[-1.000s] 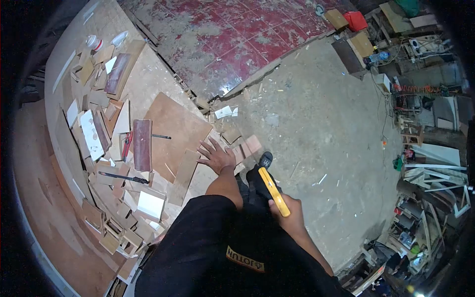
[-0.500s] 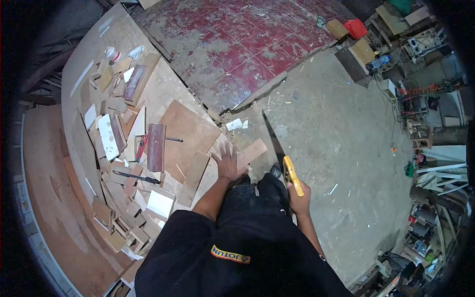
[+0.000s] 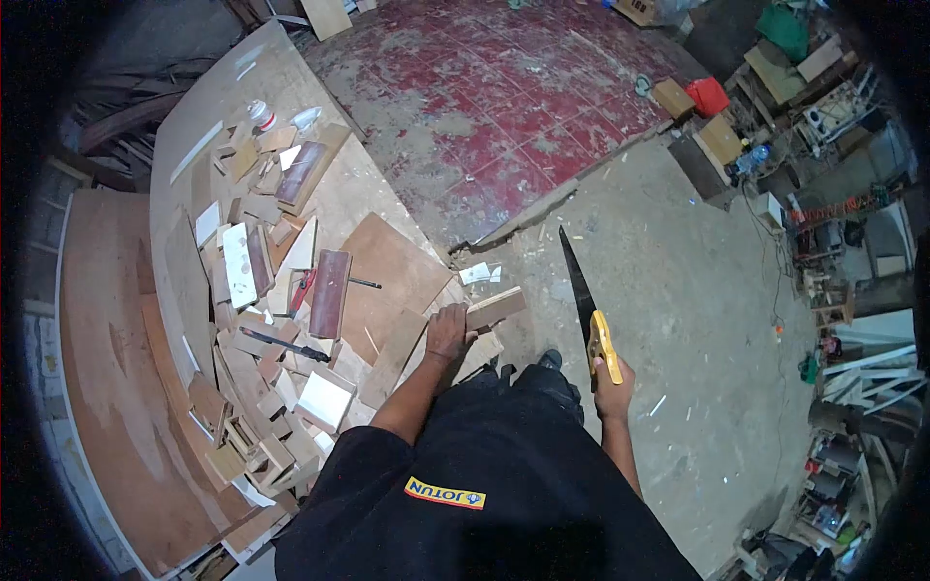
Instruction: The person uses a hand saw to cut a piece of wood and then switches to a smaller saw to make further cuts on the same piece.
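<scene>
- My left hand [image 3: 449,332] is curled shut over the near end of a short wooden strip [image 3: 496,308] at the worktop [image 3: 358,189]'s front edge, where the boards stop above the concrete floor [image 3: 678,320]
- The strip's long axis runs out from that grip to the right and a little away from me, and its free end seems to overhang the edge
- My right hand [image 3: 612,376] is wrapped tight round the yellow handle of a handsaw [image 3: 587,308]; the dark blade points away from me, off the worktop and over the floor
- The blade stands just right of the strip's free end, apart from it, so the saw hand lies on the strip's open side
- Left of my grip a large plywood sheet [image 3: 383,276] lies flat, with a heap of offcuts [image 3: 262,320] beyond it towards the left edge
</scene>
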The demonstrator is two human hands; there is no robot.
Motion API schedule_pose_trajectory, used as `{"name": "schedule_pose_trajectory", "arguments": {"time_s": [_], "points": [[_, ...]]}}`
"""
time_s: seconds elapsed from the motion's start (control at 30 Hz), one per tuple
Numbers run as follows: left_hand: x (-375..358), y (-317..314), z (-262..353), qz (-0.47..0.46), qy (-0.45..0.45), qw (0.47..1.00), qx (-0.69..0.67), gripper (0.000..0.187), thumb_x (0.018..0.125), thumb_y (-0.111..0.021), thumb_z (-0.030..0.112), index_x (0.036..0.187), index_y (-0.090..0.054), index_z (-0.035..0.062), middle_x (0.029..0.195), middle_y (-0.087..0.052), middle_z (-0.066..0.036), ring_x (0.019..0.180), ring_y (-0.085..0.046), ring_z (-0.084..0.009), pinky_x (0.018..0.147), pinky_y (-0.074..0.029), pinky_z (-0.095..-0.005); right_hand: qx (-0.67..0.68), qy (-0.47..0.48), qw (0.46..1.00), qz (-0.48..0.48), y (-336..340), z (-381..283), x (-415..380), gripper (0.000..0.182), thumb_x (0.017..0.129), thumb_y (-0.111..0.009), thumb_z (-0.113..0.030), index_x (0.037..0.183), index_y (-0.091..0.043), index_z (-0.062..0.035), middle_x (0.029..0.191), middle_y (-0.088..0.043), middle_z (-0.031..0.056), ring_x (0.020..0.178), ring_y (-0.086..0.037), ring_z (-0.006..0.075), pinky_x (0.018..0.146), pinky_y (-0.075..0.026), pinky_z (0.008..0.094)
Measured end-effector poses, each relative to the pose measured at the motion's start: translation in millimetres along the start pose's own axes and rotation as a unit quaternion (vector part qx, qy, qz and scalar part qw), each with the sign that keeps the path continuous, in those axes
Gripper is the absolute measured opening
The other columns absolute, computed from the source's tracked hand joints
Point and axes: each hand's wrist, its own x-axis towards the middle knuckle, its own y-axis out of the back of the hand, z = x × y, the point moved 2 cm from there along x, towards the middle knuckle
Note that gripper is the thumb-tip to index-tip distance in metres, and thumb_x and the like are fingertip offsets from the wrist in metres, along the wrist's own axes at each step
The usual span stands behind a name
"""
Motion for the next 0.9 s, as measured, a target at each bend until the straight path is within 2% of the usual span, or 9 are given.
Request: {"name": "schedule_pose_trajectory", "arguments": {"time_s": [0.07, 0.1, 0.27, 0.37, 0.43, 0.57, 0.67, 0.73, 0.9], "points": [[-6, 15, 3, 0.142, -0.063, 0.988, 0.026, 0.046, 0.084, -0.064, 0.031, 0.120, -0.054, 0.0061, 0.106, -0.057, -0.011, 0.103, -0.056, -0.0279, 0.085, -0.044, -0.0428, -0.006, 0.030, 1.000, -0.005, -1, 0, 6, 0.019, 0.091, -0.062, -0.017, 0.081, -0.058, -0.0020, 0.062, -0.050, -0.0024, 0.054, -0.045, 0.0074, 0.048, -0.037, 0.0258], [-7, 12, -2, 0.145, -0.059, 0.987, 0.026, 0.046, 0.084, -0.064, 0.031, 0.120, -0.054, 0.0061, 0.106, -0.057, -0.011, 0.103, -0.056, -0.0279, 0.085, -0.044, -0.0428, -0.012, 0.055, 0.998, -0.005, -3, -1, 8, 0.020, 0.091, -0.063, -0.020, 0.083, -0.059, -0.0021, 0.062, -0.051, -0.0015, 0.050, -0.047, 0.0081, 0.045, -0.037, 0.0255], [-18, -10, -10, -0.014, -0.092, 0.988, 0.122, 0.022, 0.086, -0.054, 0.017, 0.106, -0.056, 0.0080, 0.101, -0.057, -0.009, 0.098, -0.058, -0.0266, 0.080, -0.047, -0.0424, -0.021, 0.023, 0.999, -0.027, -8, -11, 11, 0.018, 0.091, -0.063, -0.013, 0.079, -0.058, -0.0014, 0.064, -0.049, -0.0049, 0.058, -0.044, 0.0055, 0.052, -0.037, 0.0248], [-32, -9, -5, -0.055, -0.060, 0.993, 0.090, 0.033, 0.083, -0.065, 0.029, 0.106, -0.056, 0.0071, 0.104, -0.056, -0.012, 0.099, -0.058, -0.0287, 0.079, -0.048, -0.0430, -0.019, 0.021, 0.999, -0.042, -11, -6, 10, 0.017, 0.091, -0.063, -0.013, 0.081, -0.059, -0.0008, 0.065, -0.049, -0.0051, 0.059, -0.044, 0.0051, 0.053, -0.037, 0.0243], [-36, -8, -3, -0.052, -0.032, 0.997, 0.042, 0.053, 0.074, -0.078, 0.038, 0.109, -0.053, 0.0060, 0.109, -0.054, -0.015, 0.101, -0.057, -0.0315, 0.079, -0.049, -0.0436, -0.016, 0.020, 0.999, -0.048, -14, -6, 6, 0.015, 0.091, -0.063, -0.013, 0.083, -0.060, 0.0005, 0.066, -0.050, -0.0047, 0.060, -0.045, 0.0051, 0.054, -0.038, 0.0243], [-39, -2, 0, 0.008, -0.026, 1.000, -0.010, 0.063, 0.071, -0.081, 0.032, 0.118, -0.048, 0.0048, 0.115, -0.053, -0.016, 0.103, -0.058, -0.0346, 0.080, -0.051, -0.0459, -0.017, 0.015, 0.998, -0.056, -16, 7, 1, 0.016, 0.091, -0.064, -0.012, 0.083, -0.060, 0.0007, 0.067, -0.051, -0.0042, 0.060, -0.046, 0.0057, 0.055, -0.039, 0.0247], [-34, -5, -4, 0.004, -0.016, 0.999, -0.029, 0.066, 0.070, -0.082, 0.034, 0.119, -0.048, 0.0047, 0.115, -0.054, -0.016, 0.102, -0.058, -0.0341, 0.080, -0.052, -0.0450, -0.044, 0.059, 0.996, -0.060, -16, 12, -2, 0.020, 0.091, -0.064, -0.020, 0.080, -0.058, -0.0042, 0.062, -0.051, -0.0028, 0.050, -0.045, 0.0063, 0.045, -0.035, 0.0233], [-31, -6, -7, -0.006, -0.017, 0.999, -0.028, 0.067, 0.070, -0.082, 0.035, 0.119, -0.048, 0.0048, 0.115, -0.054, -0.016, 0.102, -0.059, -0.0340, 0.080, -0.052, -0.0449, -0.034, 0.005, 0.997, -0.067, -16, 15, -6, 0.015, 0.089, -0.065, -0.012, 0.082, -0.061, 0.0006, 0.067, -0.052, -0.0034, 0.061, -0.046, 0.0068, 0.056, -0.040, 0.0256], [-30, -7, -10, -0.005, -0.028, 0.999, -0.035, 0.070, 0.068, -0.083, 0.036, 0.120, -0.048, 0.0052, 0.114, -0.055, -0.016, 0.101, -0.059, -0.0340, 0.080, -0.053, -0.0445, -0.025, -0.010, 0.998, -0.065, -18, 19, -15, 0.015, 0.089, -0.066, -0.013, 0.084, -0.061, 0.0013, 0.067, -0.053, -0.0017, 0.063, -0.047, 0.0074, 0.057, -0.041, 0.0261]]}}
